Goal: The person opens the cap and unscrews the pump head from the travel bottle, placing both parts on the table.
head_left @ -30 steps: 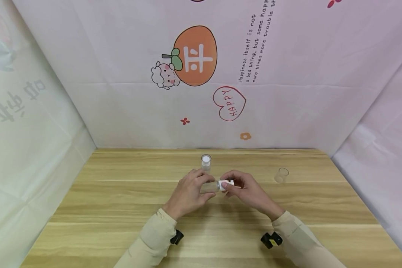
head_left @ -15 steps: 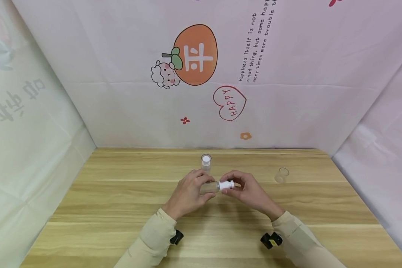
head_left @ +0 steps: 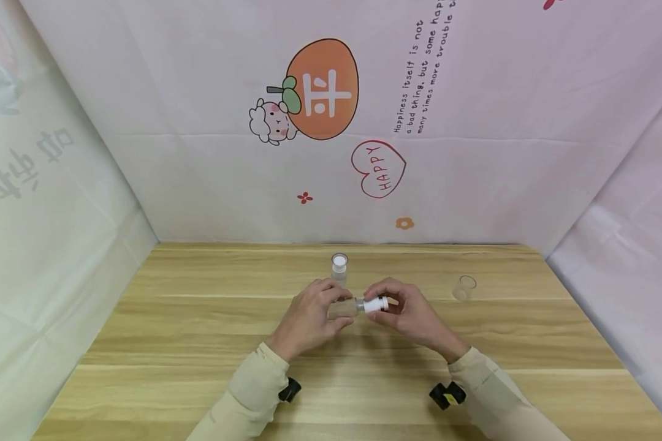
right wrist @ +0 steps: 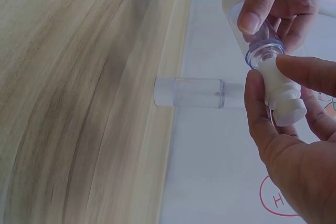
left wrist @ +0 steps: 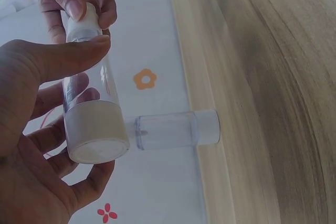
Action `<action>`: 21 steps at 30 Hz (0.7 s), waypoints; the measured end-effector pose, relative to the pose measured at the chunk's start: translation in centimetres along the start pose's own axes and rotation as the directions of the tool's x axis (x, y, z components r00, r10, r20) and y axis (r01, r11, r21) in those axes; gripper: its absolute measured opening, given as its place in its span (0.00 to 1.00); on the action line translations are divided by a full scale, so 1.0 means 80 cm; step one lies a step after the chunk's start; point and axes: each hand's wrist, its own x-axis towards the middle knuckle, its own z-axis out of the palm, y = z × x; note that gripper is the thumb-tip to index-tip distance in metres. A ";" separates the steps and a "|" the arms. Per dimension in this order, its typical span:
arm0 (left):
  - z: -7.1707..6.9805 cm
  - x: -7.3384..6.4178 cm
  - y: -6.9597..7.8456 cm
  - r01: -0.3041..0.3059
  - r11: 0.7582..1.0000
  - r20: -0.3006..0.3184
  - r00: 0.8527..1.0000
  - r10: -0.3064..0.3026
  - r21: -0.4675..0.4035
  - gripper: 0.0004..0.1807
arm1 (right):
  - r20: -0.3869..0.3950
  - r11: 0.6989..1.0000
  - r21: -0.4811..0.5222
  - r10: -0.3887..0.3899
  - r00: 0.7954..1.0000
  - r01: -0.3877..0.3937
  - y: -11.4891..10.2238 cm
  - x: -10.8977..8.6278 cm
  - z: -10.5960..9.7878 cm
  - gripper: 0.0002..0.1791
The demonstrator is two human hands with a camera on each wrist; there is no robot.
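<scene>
Has at the far left a pale cloth side wall (head_left: 77,153) with faint grey characters. Faces a white back wall (head_left: 226,196) printed, from left to right, with a small sheep (head_left: 273,122), an orange fruit (head_left: 323,89), a red heart outline (head_left: 379,169) and lines of dark writing (head_left: 419,86). Reaches over the wood-grain tabletop (head_left: 198,343) from the lower left in a beige sleeve (head_left: 248,386). Grips with the left hand (head_left: 309,315) a clear bottle (head_left: 342,309), with thumb and fingers curled round its body. Holds it on its side above the tabletop, with its white base (left wrist: 97,132) toward the left and its mouth toward the right. Has just behind the left hand a second bottle (head_left: 339,269), upright on the tabletop, with a clear rim around its white top. Pinches between the thumb and fingers of the right hand (head_left: 408,312) a white pump (head_left: 374,305) at the mouth of the held bottle, with a narrow greyish section between the two. Cannot tell from these views the depth of the pump in the bottle. Has farther right, well apart from the right hand, a small clear cylinder (head_left: 464,288) on the tabletop.
</scene>
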 end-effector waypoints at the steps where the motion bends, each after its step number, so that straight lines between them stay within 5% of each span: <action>1: 0.000 0.000 0.000 0.002 1.000 -0.001 1.000 -0.002 -0.002 0.18 | -0.001 1.000 -0.005 -0.001 1.000 0.001 0.000 0.000 0.000 0.13; 8: -0.002 -0.004 -0.005 0.025 1.000 -0.007 1.000 -0.025 0.007 0.18 | -0.029 0.999 -0.032 0.003 1.000 -0.003 0.003 -0.002 -0.007 0.15; 21: -0.009 -0.011 -0.014 0.084 0.996 -0.010 0.996 -0.084 0.003 0.20 | -0.114 0.979 -0.161 0.110 0.987 -0.128 0.024 0.004 -0.022 0.17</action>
